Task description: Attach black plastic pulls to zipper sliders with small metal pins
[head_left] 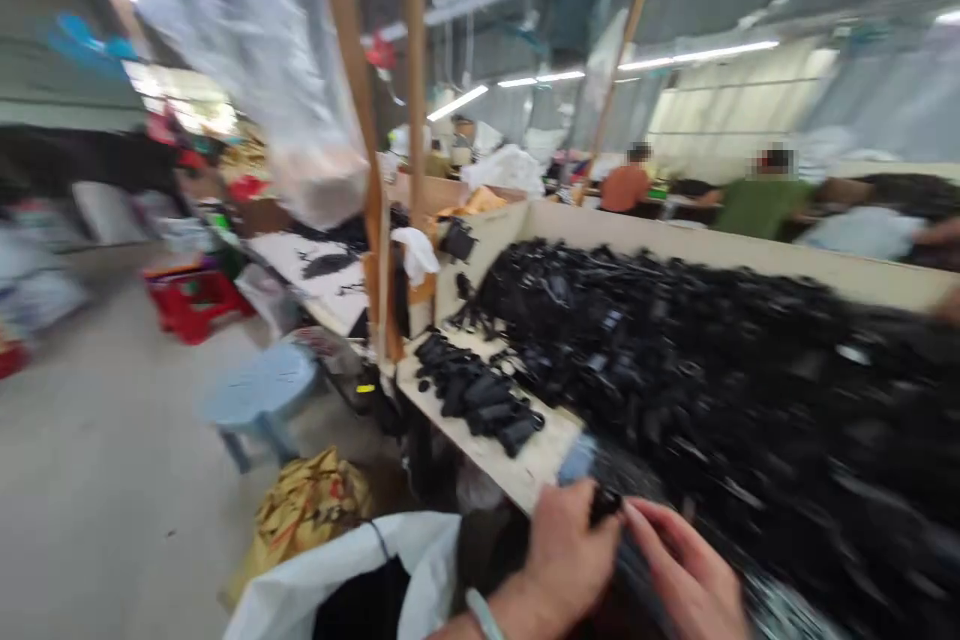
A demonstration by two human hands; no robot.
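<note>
My left hand (570,545) is closed around a small black piece (604,506) at the table's front edge; blur hides its exact kind. Close beside it, the fingertips of my right hand (686,560) pinch together at the same piece. Just beyond both hands spreads a large heap of black parts (660,350). To the left of that, a smaller pile of black rolled pieces (484,395) lies on the pale tabletop (540,465). Below my left wrist gapes a white sack (420,530) with something black inside.
A low pale board (675,235) borders the heap at the back. Wooden posts (416,70) rise at the table's left corner, near a hanging plastic bag (315,150). On the floor stand a blue stool (259,385), a red stool (195,305) and a yellow bag (311,510). Two people sit farther back.
</note>
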